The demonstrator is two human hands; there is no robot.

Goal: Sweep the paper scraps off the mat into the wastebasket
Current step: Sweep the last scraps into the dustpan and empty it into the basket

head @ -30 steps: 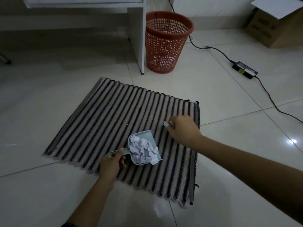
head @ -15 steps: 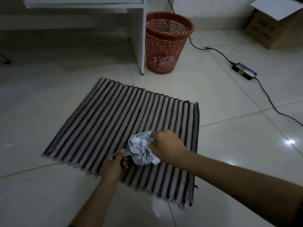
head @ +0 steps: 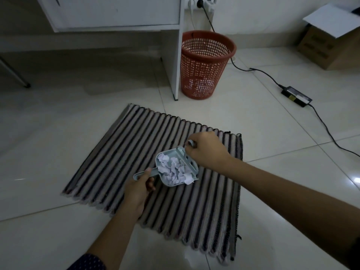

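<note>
While the left hand [head: 139,189] clasps one dustpan [head: 176,168] of paper scraps [head: 175,171], the right hand [head: 206,150], pinching one brush [head: 191,143], has shifted from the pan's middle to its far rim over one mat [head: 136,137].

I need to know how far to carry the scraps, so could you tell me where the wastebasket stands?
The wastebasket stands on the floor beyond the mat, against the desk leg.

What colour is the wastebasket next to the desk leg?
The wastebasket is orange-red plastic mesh, seen clearly in the head view.
</note>
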